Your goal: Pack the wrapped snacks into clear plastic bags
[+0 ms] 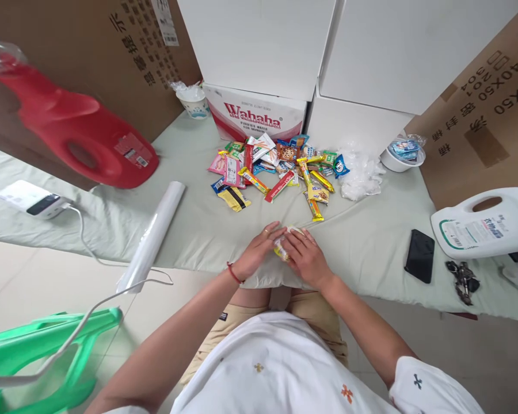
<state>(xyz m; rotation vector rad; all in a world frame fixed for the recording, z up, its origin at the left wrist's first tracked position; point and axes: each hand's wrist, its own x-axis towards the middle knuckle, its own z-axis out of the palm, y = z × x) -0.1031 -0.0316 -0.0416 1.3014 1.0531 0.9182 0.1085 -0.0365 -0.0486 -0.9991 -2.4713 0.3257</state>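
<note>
Near the front edge of the table, both of my hands hold a small packet in clear plastic with some yellow showing. My left hand, with a red cord at the wrist, grips it from the left side, fingers pressed together. Curled over its top and right side are the fingers of my right hand, which cover much of it. I cannot make out the packet's contents. Beyond my hands lies a heap of wrapped snacks in several colours, with a bunch of clear plastic bags beside it.
A paper cup and a white bowl with blue packets stand at the back. Left are a red jug, a plastic roll and a white device. A phone, keys and a white bottle lie right.
</note>
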